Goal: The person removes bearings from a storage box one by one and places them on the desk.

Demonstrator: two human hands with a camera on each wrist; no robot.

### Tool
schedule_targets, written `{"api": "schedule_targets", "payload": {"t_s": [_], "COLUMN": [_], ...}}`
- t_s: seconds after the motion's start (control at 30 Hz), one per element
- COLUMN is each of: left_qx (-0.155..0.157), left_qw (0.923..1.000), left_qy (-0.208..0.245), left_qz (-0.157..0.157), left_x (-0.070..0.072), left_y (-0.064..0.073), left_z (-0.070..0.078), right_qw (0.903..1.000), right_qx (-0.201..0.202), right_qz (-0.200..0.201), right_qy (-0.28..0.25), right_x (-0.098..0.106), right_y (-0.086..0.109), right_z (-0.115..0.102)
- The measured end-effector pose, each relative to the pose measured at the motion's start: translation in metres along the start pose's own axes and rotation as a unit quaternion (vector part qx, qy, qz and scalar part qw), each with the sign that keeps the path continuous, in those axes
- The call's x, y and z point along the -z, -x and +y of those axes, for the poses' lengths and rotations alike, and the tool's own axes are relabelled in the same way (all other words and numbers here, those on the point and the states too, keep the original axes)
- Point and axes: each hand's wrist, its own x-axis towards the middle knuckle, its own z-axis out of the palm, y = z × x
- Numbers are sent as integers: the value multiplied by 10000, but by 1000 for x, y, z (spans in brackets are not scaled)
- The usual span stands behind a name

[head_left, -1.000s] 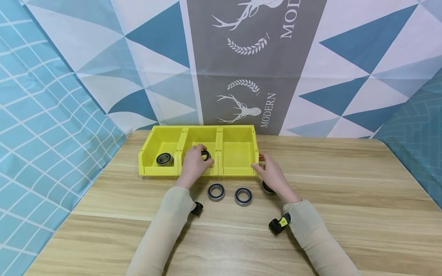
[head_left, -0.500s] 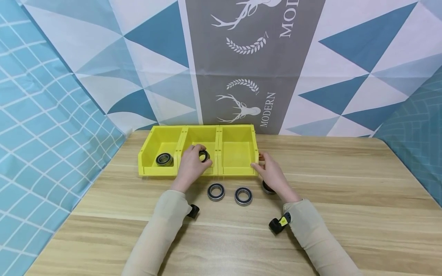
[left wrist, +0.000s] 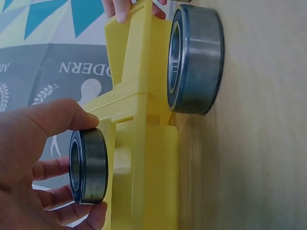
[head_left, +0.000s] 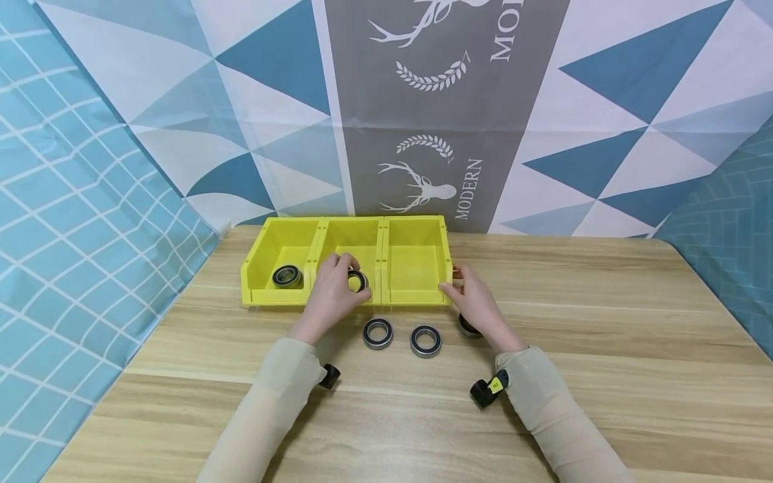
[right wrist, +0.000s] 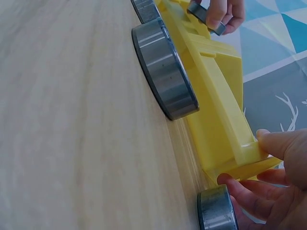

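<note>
My left hand (head_left: 329, 298) pinches a ball bearing (left wrist: 91, 165) between thumb and fingers, at the front of the middle yellow bin (head_left: 350, 231). In the left wrist view the bearing stands on edge, beside the bin's front wall. My right hand (head_left: 481, 308) grips the side wall of the right yellow bin (head_left: 417, 297), thumb at the front corner and fingers outside. Below the bins, two bearings lie flat on the table, a left one (head_left: 378, 347) and a middle one (head_left: 425, 353). A third bearing (head_left: 467, 329) is partly hidden under my right hand.
The left yellow bin (head_left: 276, 297) holds bearings (head_left: 290, 286) that look stacked. All three bins stand joined in a row on the wooden table (head_left: 604, 335), close to a patterned cloth backdrop (head_left: 513, 134). Small black wrist cameras (head_left: 483, 394) stick out from both sleeves.
My left hand has shifted slightly toward the front of the middle bin with the bearing, and its forearm has swung left. My right hand keeps its place on the right bin.
</note>
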Motion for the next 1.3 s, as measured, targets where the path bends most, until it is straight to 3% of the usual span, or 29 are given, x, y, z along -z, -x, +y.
{"api": "schedule_targets", "payload": {"t_s": [0.57,0.87,1.3], "left_qx": [-226,-243,-735], "left_qw": [9986,9975,9876], "left_qy": [-297,-226,-724], "left_qz": [-363,-621,-1181], "left_x": [7,11,16], "left_y": [15,24,29], "left_z": [-5,-11,-18], "right_qw": [10000,10000,9999], "right_qx": [23,31,88], "right_qz": [-24,22,26], "right_qy": [31,73,64], "right_x": [-1,0,-1], "right_y": [0,0,0], "right_z": [1,0,1]}}
